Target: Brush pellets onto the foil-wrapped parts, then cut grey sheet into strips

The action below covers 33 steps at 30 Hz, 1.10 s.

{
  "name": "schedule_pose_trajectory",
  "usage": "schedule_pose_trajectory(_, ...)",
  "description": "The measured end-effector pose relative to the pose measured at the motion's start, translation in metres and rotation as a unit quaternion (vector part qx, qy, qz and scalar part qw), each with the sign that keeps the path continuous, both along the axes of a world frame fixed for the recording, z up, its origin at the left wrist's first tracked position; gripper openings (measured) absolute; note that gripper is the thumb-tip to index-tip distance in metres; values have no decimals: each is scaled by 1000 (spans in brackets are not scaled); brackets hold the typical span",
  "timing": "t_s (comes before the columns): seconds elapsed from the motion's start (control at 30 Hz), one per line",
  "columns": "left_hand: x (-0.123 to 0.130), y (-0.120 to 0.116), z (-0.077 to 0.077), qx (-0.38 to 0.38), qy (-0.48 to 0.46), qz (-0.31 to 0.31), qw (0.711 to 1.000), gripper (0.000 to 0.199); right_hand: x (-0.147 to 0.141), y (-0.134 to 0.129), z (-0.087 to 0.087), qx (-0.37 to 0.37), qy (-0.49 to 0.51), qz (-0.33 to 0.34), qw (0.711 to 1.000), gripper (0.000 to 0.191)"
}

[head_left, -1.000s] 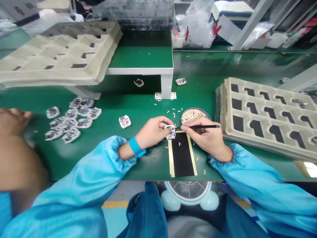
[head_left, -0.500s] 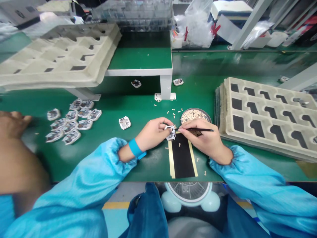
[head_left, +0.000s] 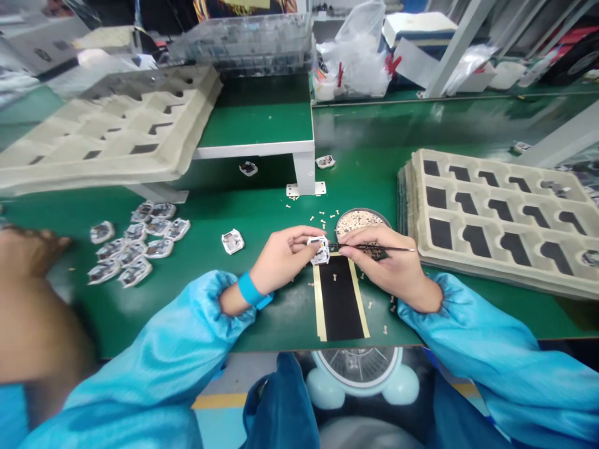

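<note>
My left hand (head_left: 286, 255), with a blue band at its wrist, pinches a small white plastic housing (head_left: 320, 251) with dark and metallic parts inside. My right hand (head_left: 388, 265) grips thin black tweezers (head_left: 397, 249), whose tip reaches the housing's right side; whether the tip holds anything is too small to tell. Below the housing lies a black strip (head_left: 344, 305) edged with yellow tape, with a small pale piece (head_left: 334, 277) on it. Partly behind my right hand stands a round dish (head_left: 382, 216) of small pale pieces. Another white housing (head_left: 233, 241) lies left of my left hand.
Several white housings (head_left: 135, 249) are grouped at left, near another person's hand (head_left: 44, 246). Stacked moulded trays (head_left: 452, 209) stand at right. A raised green shelf (head_left: 262, 121) and another moulded tray (head_left: 154, 159) are at back left. Loose pale pieces (head_left: 324, 218) dot the table.
The view has shifted slightly, so the scene sits a little lower and further left. My hands keep the same hold, with the housing and tweezers still together. The tweezers lie slightly flatter.
</note>
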State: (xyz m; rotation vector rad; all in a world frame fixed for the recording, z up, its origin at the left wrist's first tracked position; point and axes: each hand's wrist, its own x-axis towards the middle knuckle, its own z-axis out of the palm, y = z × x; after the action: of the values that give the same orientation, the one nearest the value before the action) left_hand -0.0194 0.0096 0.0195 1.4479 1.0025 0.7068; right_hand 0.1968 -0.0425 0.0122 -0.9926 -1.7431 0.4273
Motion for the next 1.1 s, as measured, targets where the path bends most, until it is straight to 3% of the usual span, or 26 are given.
schedule_pose_trajectory(0.53,-1,-4,-3,18,-5,-52,998,41,-4,-1,2,-45,68,2,997,16)
schedule_pose_trajectory(0.77,1,-7,-3,17,-49,-76,996,36,-9,0,3,-98,110,-9,989,10)
schedule_pose_trajectory(0.93,2,-9,-9,1,-88,-76,993,39,-15,2,2,-147,192,-26,970,13)
schedule_pose_trajectory(1.1,4,-10,-5,-14,-80,-57,995,41,-13,2,3,-110,192,-28,975,10)
